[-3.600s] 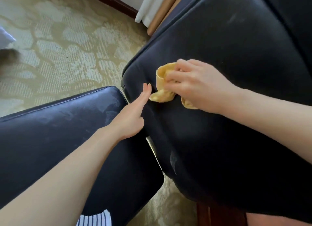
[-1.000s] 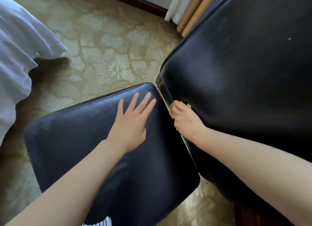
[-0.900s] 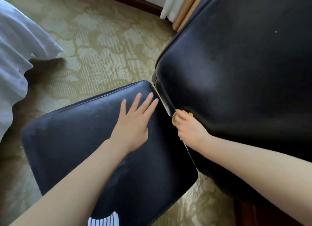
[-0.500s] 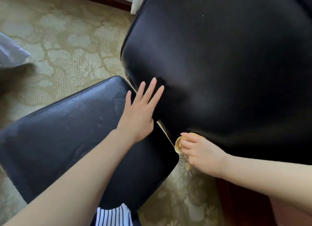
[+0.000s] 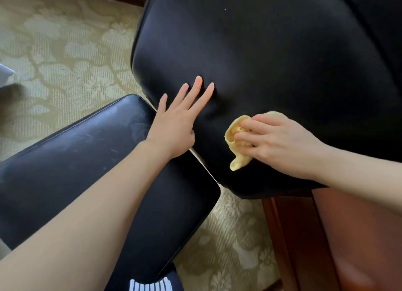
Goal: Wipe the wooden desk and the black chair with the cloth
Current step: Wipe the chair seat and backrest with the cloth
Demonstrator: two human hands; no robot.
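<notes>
Left hand: the left hand (image 5: 177, 122) lies flat on the black chair (image 5: 272, 62), fingers straight and spread, holding nothing; the fingertips dent the upholstery slightly
Right hand: the right hand (image 5: 280, 142) has its fingers curled over the cloth (image 5: 231, 137), gripping it and bearing it down on the chair's surface
Cloth: yellow, bunched under the right hand; a fold shows at the fingertips and a short tail hangs out below them, lying on the black upholstery near the panel's lower edge
Black chair: large padded panel filling the upper right of the view; surface dull, with one small pale speck near the top
Hand spacing: the two hands are near each other on the same panel but apart, the left one to the left of the cloth
Lower cushion: a second black cushion (image 5: 76, 171) sits lower left, just beside the chair panel; pale smears show on its top, and the left forearm crosses above it
Wooden part: a reddish-brown wooden piece (image 5: 304, 236) stands below the chair panel at lower right; whether it belongs to the chair or the desk cannot be told
Floor: patterned beige carpet (image 5: 65, 58) under everything
</notes>
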